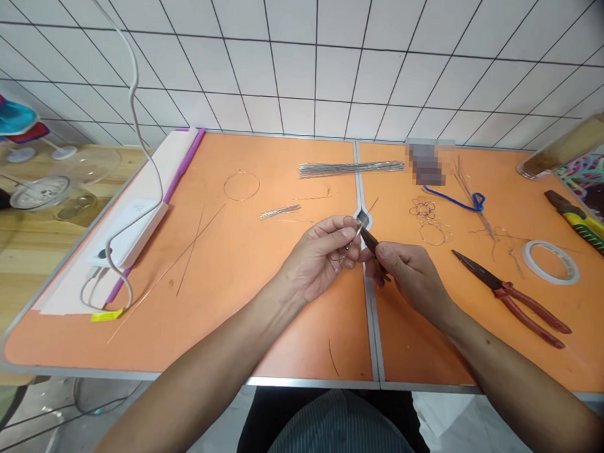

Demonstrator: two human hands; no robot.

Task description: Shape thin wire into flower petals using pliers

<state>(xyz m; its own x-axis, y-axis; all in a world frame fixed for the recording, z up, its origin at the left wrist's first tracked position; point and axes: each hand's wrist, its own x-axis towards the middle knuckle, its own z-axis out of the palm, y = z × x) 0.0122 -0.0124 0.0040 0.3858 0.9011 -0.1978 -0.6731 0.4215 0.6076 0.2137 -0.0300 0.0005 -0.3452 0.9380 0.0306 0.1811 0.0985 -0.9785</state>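
Two grips closed | left hand (315,255) pinches wire (372,205) | right hand (410,275) clasps pliers (369,240)

Just one view here, worn on the head, looking forward and down at the orange counter (248,317) from pretty close. It faces the tiled wall (339,68) behind.
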